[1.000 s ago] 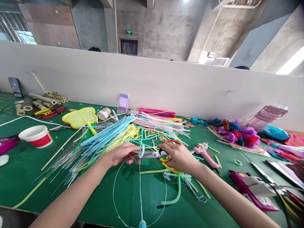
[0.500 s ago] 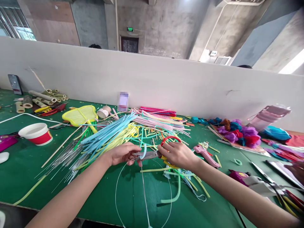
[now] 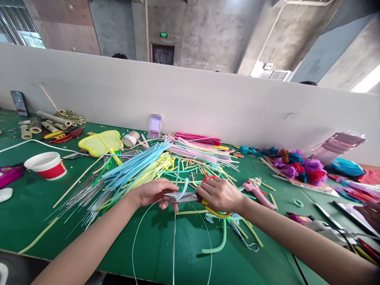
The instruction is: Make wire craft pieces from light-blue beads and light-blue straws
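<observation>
- Gripping the scissors (image 3: 188,196), the right hand (image 3: 221,194) bent palm-down, fingers curled.
- The left hand (image 3: 157,193) seemingly pinched wire (image 3: 173,245), its grip partly hidden.
- The wire's bottom was cut off.

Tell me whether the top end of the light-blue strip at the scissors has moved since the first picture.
Yes: the top end of the light-blue strip has shifted right, toward the stationary pink glue gun.

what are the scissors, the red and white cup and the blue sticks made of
Scissors: metal blades, by their grey shine; handles probably plastic, brightly coloured. Cup: likely paper, smooth, thin-walled, red-banded. Blue sticks: matte, perhaps chenille or foam; texture too small to tell.
</observation>
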Motion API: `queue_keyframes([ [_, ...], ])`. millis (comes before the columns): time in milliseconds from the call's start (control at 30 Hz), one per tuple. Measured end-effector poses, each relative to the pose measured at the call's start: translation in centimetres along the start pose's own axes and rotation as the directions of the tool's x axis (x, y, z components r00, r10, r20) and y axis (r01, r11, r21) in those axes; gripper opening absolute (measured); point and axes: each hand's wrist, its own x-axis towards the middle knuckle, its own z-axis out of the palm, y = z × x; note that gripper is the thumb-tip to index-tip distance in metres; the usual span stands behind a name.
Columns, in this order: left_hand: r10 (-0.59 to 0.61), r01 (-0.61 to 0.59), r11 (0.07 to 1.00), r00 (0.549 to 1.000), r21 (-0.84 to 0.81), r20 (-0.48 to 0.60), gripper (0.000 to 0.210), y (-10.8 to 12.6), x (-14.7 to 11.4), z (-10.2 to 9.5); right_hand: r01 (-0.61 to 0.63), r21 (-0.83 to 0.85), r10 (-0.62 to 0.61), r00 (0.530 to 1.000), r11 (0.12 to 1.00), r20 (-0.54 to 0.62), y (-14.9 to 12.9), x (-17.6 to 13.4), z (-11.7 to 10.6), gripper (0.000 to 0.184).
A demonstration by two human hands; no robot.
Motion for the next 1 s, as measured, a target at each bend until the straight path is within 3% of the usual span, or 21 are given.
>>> queue_keyframes([
  [600,-0.039,0.037,0.999,0.997,0.040,0.061,0.036,-0.2,0.1,-0.1,0.025,0.096,-0.025,1.000,0.995,0.003,-0.2,-0.2,0.5,0.033],
  [667,-0.033,0.031,0.999,0.999,0.035,0.039,0.036,-0.1,0.0,-0.1,-0.034,0.094,0.033,0.999,0.995,0.014,0.4,-0.6,0.1,0.030],
  [733,-0.008,0.008,0.998,1.000,0.056,-0.005,0.036,0.1,-0.1,0.0,-0.188,0.074,0.183,0.981,0.979,0.069,1.1,-1.0,-0.2,0.030],
  [800,0.050,-0.042,0.990,0.997,0.132,-0.057,0.037,0.3,-0.3,0.2,-0.426,0.002,0.420,0.892,0.905,0.169,1.7,-1.4,-0.3,0.032],
  [833,0.088,-0.073,0.980,0.993,0.183,-0.076,0.037,0.4,-0.4,0.3,-0.541,-0.046,0.536,0.812,0.840,0.231,1.8,-1.4,-0.3,0.034],
  [900,0.168,-0.139,0.951,0.982,0.274,-0.084,0.038,0.6,-0.6,0.6,-0.723,-0.125,0.710,0.604,0.679,0.362,1.9,-1.5,-0.1,0.036],
  [933,0.199,-0.166,0.936,0.977,0.311,-0.078,0.039,0.8,-0.8,0.9,-0.777,-0.142,0.748,0.513,0.613,0.421,1.8,-1.5,0.1,0.035],
  [967,0.225,-0.187,0.919,0.972,0.346,-0.074,0.040,1.1,-1.0,1.1,-0.811,-0.138,0.757,0.450,0.568,0.473,1.8,-1.4,0.3,0.031],
  [1000,0.247,-0.204,0.903,0.966,0.378,-0.071,0.040,1.4,-1.3,1.4,-0.830,-0.116,0.747,0.420,0.546,0.516,1.7,-1.4,0.5,0.025],
])
